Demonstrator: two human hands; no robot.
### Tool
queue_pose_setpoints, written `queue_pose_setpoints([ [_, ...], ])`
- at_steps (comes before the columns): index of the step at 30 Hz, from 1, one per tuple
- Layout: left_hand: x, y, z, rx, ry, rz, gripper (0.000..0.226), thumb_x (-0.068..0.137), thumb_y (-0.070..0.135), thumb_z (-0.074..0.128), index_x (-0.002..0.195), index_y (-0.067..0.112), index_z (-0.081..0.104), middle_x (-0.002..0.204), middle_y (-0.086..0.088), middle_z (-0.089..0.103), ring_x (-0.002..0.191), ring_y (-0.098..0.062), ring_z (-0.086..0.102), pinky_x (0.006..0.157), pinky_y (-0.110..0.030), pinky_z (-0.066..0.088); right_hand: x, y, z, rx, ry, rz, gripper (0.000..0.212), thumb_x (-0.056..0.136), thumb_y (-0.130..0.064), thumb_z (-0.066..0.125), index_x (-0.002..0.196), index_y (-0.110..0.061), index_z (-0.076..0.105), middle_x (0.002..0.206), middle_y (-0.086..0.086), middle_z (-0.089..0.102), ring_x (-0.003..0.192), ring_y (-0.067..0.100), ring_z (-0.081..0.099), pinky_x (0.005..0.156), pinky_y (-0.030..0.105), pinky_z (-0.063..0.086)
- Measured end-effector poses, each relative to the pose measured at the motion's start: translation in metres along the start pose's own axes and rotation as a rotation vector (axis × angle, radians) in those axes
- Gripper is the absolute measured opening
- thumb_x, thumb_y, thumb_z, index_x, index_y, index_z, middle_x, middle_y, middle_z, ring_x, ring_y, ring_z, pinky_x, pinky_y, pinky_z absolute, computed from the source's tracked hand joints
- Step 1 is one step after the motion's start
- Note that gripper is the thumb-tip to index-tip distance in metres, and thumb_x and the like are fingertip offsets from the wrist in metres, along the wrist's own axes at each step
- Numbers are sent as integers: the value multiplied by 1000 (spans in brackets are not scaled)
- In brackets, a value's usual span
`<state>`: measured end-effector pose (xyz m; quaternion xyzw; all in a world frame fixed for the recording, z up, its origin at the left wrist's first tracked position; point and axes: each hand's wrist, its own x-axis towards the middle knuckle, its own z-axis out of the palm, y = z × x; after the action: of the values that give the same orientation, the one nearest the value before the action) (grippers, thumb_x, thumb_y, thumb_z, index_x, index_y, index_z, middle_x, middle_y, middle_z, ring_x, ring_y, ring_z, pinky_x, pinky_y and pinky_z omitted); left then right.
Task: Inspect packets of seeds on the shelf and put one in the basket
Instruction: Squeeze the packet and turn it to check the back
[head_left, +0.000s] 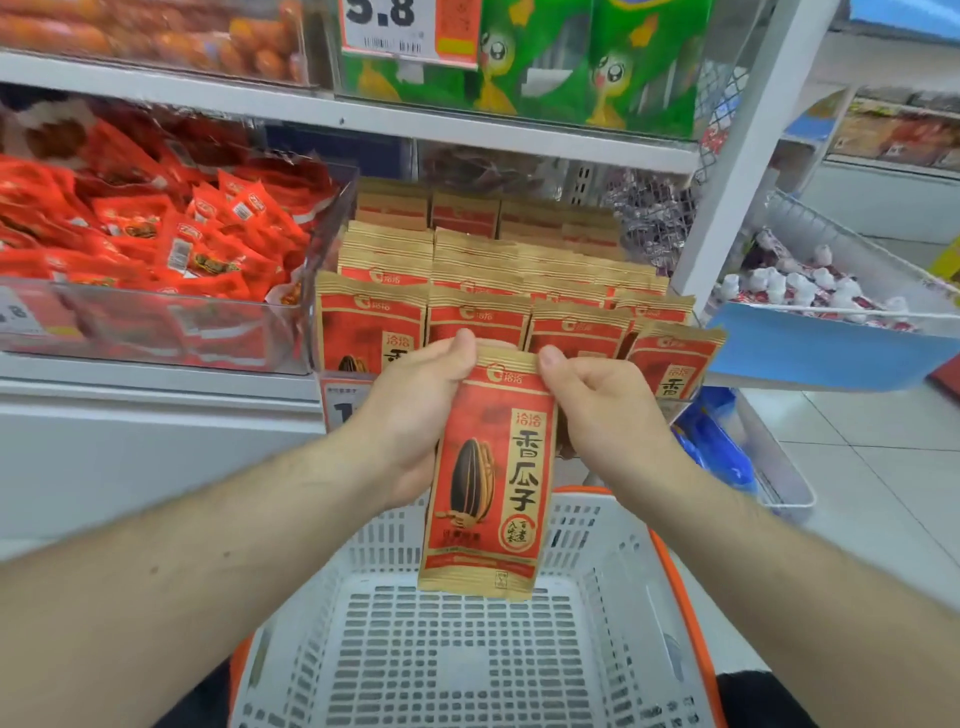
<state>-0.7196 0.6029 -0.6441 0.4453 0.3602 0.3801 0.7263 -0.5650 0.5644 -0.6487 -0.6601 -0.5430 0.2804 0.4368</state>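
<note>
A red and tan seed packet (491, 483) with a black sunflower seed printed on it hangs upright over the white basket (608, 561). My left hand (415, 415) grips its upper left edge, thumb on the top corner. My right hand (602, 410) pinches its upper right corner. Behind my hands, rows of the same seed packets (467, 270) stand upright on the middle shelf. The basket below has a perforated white body and an orange rim, and its floor is bare.
A clear bin of red snack packets (156, 249) sits left of the seed rows. Green packets (587, 62) fill the shelf above, behind a price tag (405, 26). A white upright post (753, 145) bounds the shelf on the right, with a wire bin of small wrapped sweets (810, 286) beyond it.
</note>
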Motion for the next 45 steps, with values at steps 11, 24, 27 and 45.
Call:
queue_pose_setpoints([
  [11, -6, -2, 0, -81, 22, -67, 41, 105, 40, 39, 115, 13, 67, 98, -13, 76, 85, -28, 75, 69, -40, 62, -17, 1, -10, 135, -203, 97, 56, 101, -40, 47, 77, 8, 64, 70, 17, 72, 59, 26, 62, 59, 36, 48],
  [24, -7, 1, -4, -109, 107, -57, 38, 105, 40, 41, 108, 15, 69, 96, -13, 76, 84, -30, 75, 66, -42, 62, -27, 2, -5, 110, -265, 93, 48, 101, -31, 50, 61, -13, 69, 61, 12, 67, 49, 20, 57, 56, 35, 47],
  [27, -8, 0, -4, -88, 132, -67, 37, 105, 39, 41, 108, 15, 69, 95, -13, 76, 82, -28, 75, 67, -43, 62, -28, 3, -3, 93, -257, 78, 47, 101, -28, 52, 59, -13, 68, 57, 8, 66, 48, 17, 57, 58, 37, 47],
  [45, -8, 4, -5, -131, 237, -148, 43, 104, 43, 44, 115, 8, 66, 98, -18, 76, 83, -34, 75, 57, -48, 61, -35, 5, -9, 261, -608, 144, 39, 81, -47, 64, 65, -13, 72, 66, 15, 68, 48, 18, 59, 53, 31, 47],
])
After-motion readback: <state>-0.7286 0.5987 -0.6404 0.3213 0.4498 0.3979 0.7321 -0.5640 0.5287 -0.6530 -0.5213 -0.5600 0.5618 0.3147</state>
